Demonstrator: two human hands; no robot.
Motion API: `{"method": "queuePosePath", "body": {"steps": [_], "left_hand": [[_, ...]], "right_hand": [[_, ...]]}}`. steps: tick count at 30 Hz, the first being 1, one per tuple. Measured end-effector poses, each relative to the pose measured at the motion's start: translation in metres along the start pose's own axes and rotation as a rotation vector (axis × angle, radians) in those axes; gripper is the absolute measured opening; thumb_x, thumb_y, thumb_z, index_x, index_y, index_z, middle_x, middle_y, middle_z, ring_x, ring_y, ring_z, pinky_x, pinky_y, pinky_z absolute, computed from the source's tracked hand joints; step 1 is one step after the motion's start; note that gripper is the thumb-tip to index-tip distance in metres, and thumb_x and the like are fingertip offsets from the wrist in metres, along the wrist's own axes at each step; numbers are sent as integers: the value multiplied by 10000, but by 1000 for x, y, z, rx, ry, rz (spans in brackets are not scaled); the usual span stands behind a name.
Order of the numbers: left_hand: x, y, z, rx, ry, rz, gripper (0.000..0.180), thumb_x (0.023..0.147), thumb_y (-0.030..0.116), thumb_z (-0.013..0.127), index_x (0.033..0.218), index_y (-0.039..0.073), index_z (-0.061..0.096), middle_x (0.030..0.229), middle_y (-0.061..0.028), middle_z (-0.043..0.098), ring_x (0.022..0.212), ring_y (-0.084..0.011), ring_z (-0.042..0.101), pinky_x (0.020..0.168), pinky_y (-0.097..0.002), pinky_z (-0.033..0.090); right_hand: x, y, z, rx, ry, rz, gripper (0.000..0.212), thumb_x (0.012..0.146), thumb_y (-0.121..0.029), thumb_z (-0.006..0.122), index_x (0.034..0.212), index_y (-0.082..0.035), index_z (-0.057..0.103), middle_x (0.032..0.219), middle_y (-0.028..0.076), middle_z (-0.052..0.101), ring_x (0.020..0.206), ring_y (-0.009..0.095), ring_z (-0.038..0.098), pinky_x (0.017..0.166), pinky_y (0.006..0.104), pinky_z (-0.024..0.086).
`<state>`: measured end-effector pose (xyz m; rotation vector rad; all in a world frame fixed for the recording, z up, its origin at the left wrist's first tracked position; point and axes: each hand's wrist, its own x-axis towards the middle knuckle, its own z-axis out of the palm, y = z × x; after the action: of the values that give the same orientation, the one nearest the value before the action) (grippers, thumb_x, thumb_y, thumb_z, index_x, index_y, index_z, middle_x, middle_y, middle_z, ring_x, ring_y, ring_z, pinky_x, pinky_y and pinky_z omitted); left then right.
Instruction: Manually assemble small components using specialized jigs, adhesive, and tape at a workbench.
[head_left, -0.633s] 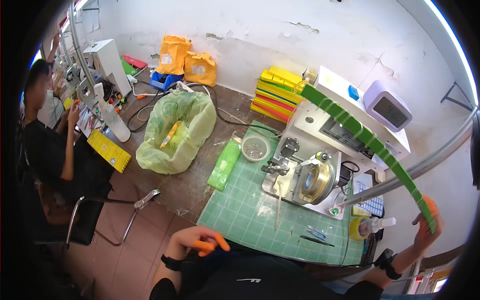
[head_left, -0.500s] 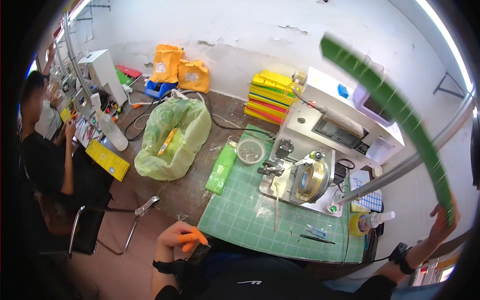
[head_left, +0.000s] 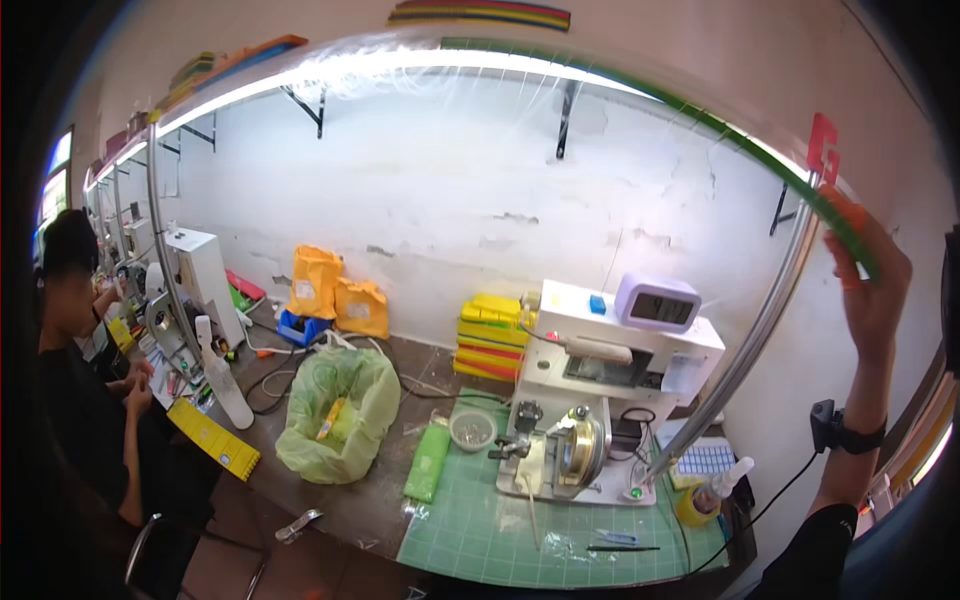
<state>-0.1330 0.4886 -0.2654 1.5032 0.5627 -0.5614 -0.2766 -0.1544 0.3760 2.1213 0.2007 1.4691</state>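
High at the upper right, my right hand grips one end of a long, narrow, bendy green strip. Thin pale strands hang at intervals along the strip. It arches leftward in front of the bright overhead lamp, close to the metal post; whether it touches either I cannot tell. A red piece sticks up beside the post's top, just above my hand. My left hand is outside the picture.
A machine with a gold spool stands on the green cutting mat, near a small bowl and green packet. Left of these sits a bag-lined bin. A co-worker sits at far left. Coloured strips lie overhead.
The view has tilted upward, bringing the lamp and the strips above it into sight. My right hand has risen with the green strip. My left hand has left the picture.
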Motion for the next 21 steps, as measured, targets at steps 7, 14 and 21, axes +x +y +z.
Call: {"method": "queuePosePath", "body": {"steps": [7, 14, 21], "left_hand": [[116, -10, -194, -357, 612, 618, 358, 1048, 321, 590, 1267, 50, 671, 962, -30, 699, 763, -72, 586, 642, -216, 444], [-97, 268, -79, -245, 378, 1515, 532, 1097, 307, 466, 1507, -30, 432, 1476, -199, 537, 1374, -279, 525, 1181, -387, 361], [-162, 387, 149, -361, -537, 1610, 1406, 696, 857, 686, 1638, 15, 69, 1679, -233, 189, 1552, -364, 227, 1274, -491, 130]], "right_hand": [[55, -52, 26, -125, 146, -268, 513, 753, 7, 796, 1257, -31, 709, 1317, 169, 676, 1129, 318, 698, 997, 403, 565], [95, -102, 53, -67, 287, -433, 497, 873, -15, 707, 1365, -50, 638, 1422, 175, 609, 1244, 343, 636, 1067, 445, 515], [128, -165, 64, 304, 209, -455, 545, 909, 81, 629, 1426, -78, 563, 1458, 206, 543, 1301, 366, 587, 1054, 407, 529]]}}
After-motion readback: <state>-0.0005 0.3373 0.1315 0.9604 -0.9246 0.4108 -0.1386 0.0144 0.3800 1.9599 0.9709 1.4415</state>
